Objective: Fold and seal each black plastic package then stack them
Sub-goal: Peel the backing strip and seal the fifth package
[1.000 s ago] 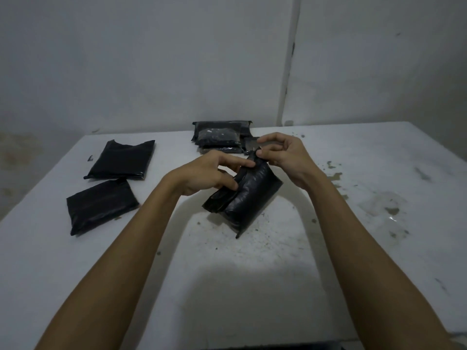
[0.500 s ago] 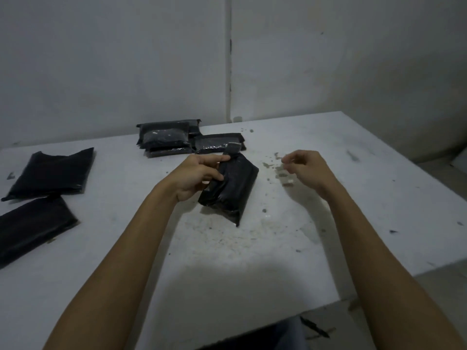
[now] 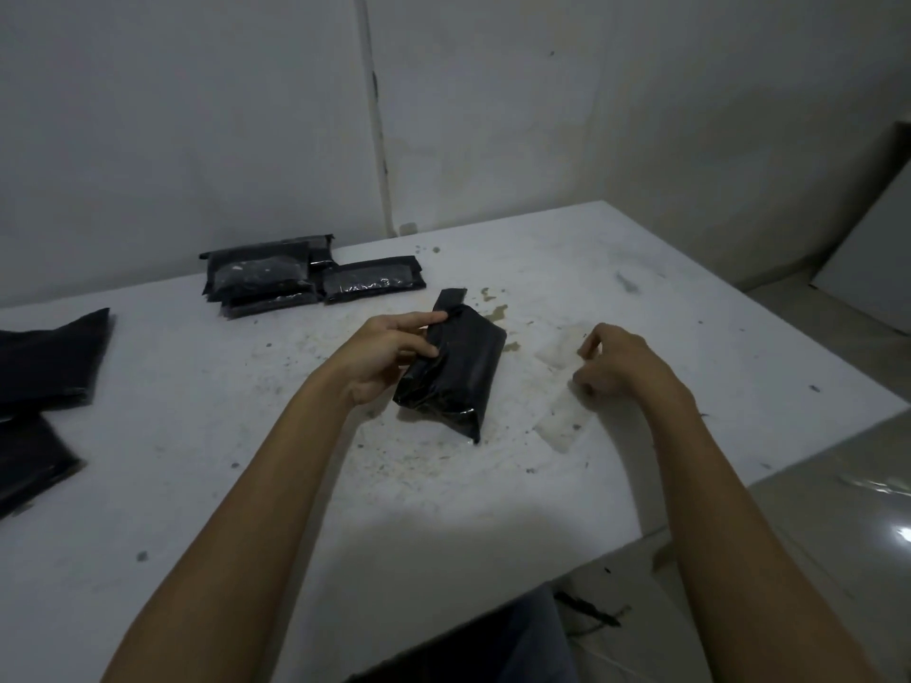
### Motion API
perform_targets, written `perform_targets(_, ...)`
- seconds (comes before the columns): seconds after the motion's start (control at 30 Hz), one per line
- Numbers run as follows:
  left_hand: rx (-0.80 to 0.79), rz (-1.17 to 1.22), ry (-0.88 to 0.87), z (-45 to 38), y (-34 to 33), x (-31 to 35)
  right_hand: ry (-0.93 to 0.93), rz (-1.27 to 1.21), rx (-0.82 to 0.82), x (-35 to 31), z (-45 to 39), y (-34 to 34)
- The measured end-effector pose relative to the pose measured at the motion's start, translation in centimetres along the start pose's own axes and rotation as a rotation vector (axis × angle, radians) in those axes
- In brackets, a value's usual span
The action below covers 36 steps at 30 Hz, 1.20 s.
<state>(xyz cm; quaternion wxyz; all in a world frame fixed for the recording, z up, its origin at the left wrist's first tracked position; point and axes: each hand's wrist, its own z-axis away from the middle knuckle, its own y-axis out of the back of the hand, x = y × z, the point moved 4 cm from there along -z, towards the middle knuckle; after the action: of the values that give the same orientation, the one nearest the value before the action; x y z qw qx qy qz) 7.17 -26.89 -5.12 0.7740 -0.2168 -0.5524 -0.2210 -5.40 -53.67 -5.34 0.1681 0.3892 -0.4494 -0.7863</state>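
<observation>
One black package (image 3: 451, 372) is in work, held tilted near the table's (image 3: 246, 485) middle w/ its lower corner on the top. It is gripped by the left hand (image 3: 389, 354), fingers and thumb curled round its upper left side, index laid along the folded neck. The flap end sticks up past the fingers, so the fold looks made, but whether it is sealed cannot be told.

The right hand (image 3: 618, 359) is kept well apart from the pkg, fingers curled. A pale strip (image 3: 562, 416), poss. a peeled liner, lies just below it; whether it is pinched or only hovered over cannot be told.

Done, by judgement: a stack (image 3: 305, 276) at the far edge, approx. 3–4 pkgs, exact no. unclear because they overlap.

Left, by judgement: 2 flat pkgs (image 3: 47, 352) at the left edge, partly cut off by the frame, not yet stacked.

Count: 1 in hand, 2 at left, 3–4 in the stack; 1 strip; 2 hands.
</observation>
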Motion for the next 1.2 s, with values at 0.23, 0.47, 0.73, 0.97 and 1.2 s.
perform_targets(0.23,0.019,-0.011,0.007,0.4,0.2,-0.2,0.001,-0.002,0.154,0.0,0.4,0.2)
perform_targets(0.47,0.037,0.005,-0.003,1.2,0.7,-0.6,0.209,-0.189,0.122,-2.1,1.3,0.4)
perform_targets(0.73,0.163,0.031,-0.03,3.9,4.7,-0.9,0.565,-0.317,-0.055,-8.7,4.6,0.6)
perform_targets(0.97,0.325,0.087,-0.088,8.1,10.0,-1.9,0.754,-0.547,-0.263,-14.7,7.1,-2.2)
perform_targets(1.2,0.494,0.165,-0.15,12.3,13.2,-3.6,0.743,-0.814,-0.543,-20.2,8.6,-6.0)
